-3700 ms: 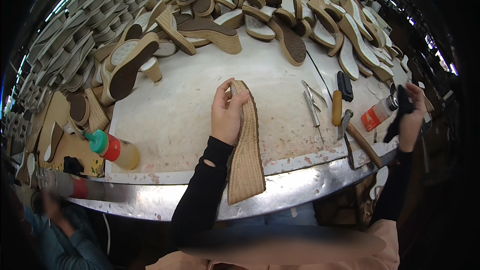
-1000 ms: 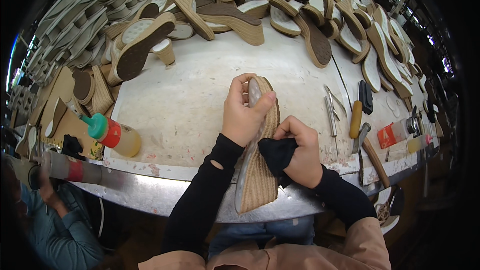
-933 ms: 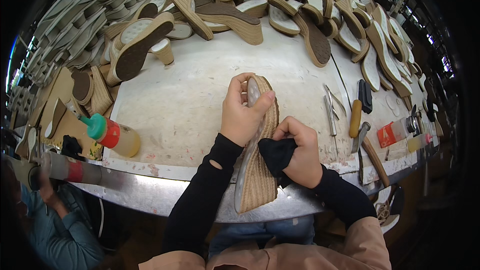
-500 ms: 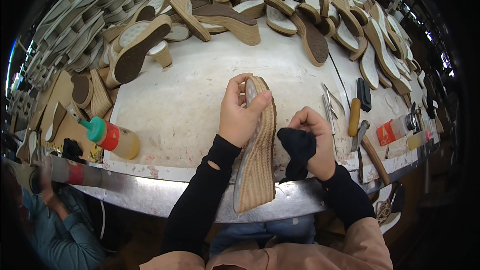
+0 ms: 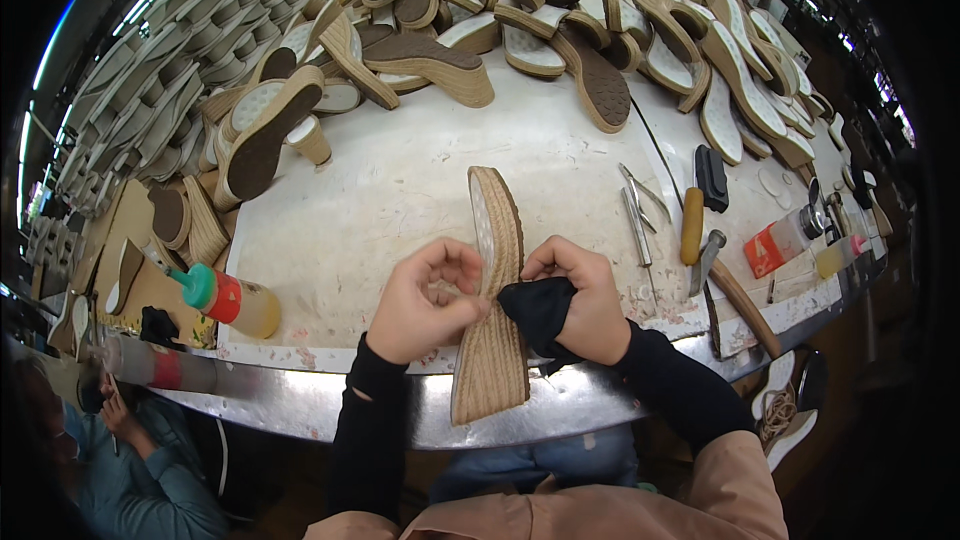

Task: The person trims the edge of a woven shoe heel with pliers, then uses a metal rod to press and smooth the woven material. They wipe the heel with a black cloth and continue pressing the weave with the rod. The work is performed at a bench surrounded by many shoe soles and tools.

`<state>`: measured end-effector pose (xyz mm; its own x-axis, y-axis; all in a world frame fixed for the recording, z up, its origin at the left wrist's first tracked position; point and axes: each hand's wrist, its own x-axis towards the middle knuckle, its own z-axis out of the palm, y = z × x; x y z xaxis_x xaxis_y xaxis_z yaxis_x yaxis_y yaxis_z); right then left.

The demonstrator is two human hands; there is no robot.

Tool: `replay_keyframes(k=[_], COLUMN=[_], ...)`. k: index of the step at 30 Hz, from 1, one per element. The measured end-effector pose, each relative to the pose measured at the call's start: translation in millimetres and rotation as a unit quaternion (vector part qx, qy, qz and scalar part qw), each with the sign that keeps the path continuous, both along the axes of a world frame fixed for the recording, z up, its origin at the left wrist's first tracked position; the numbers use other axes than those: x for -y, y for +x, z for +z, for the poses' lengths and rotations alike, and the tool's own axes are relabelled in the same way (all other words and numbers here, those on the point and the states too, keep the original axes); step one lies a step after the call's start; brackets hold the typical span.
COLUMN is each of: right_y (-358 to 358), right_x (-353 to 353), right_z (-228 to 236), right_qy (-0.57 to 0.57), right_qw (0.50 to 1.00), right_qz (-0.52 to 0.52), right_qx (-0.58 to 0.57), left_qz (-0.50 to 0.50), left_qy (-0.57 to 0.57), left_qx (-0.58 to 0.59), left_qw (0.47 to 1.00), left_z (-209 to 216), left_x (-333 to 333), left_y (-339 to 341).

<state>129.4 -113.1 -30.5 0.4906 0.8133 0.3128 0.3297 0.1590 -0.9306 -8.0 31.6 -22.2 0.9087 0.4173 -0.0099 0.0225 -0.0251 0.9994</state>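
Note:
A wedge shoe sole with woven rope-like sides and a white top face lies on its side in front of me, its thick heel end reaching over the table's metal edge. My left hand is at its left side with fingers curled and the thumb pressed to the sole's edge; some fingertips are hidden. In my right hand is a bunched black cloth, pressed against the right side of the sole at mid-length.
Many similar soles are heaped along the far side, with grey stacked pieces at left. A green-capped bottle stands at left. Pincers, a yellow-handled tool and a hammer lie at right. A co-worker sits at lower left.
My left hand has come down from the sole's upper end to its middle. The sole now sits lower and slightly left, and the black cloth has moved left onto its side.

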Motion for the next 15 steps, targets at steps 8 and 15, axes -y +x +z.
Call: replay_keyframes(k=[8, 15], right_y=[-7.2, -3.0], right_x=[-4.3, -7.2], right_z=[-0.7, 6.2], right_qy=[0.002, 0.021], right_qw=[0.997, 0.989], right_qz=[-0.041, -0.028], right_qx=[0.065, 0.142], left_qz=[0.061, 0.109], left_qy=[-0.106, -0.109], left_qx=[-0.006, 0.032], left_qw=[0.992, 0.988], left_z=[-4.6, -13.3], left_x=[15.7, 26.0], left_y=[-6.3, -8.7])
